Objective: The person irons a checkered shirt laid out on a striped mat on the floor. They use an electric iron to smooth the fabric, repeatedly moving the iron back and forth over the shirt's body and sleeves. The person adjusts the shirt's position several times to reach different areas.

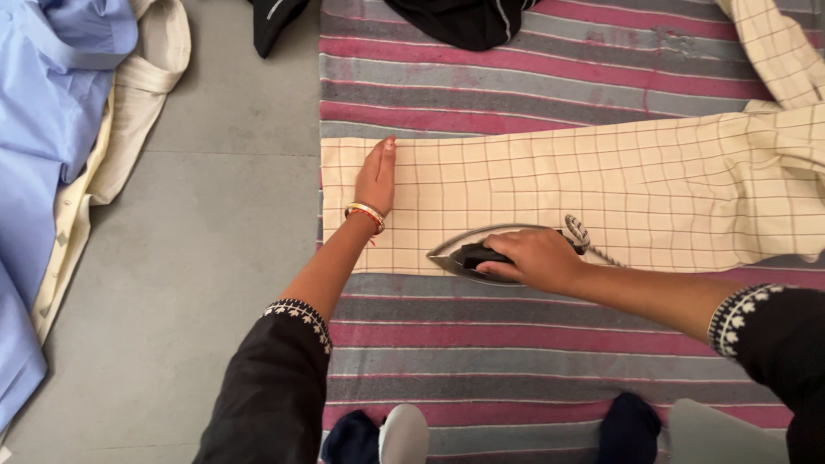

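My hands: two, left hand [376, 176] flat on cloth, right hand [534, 260] around iron handle. Iron [464, 255]: one. Checked cream cloth [636, 189]: one under my hands. Striped blanket [533, 344]: one. Blue shirt [43, 129]: one. Plain cream garment [137, 103]: one. Black garments [464, 19]: two at top. Bangles [366, 212]: a few on my left wrist, exact count unclear.
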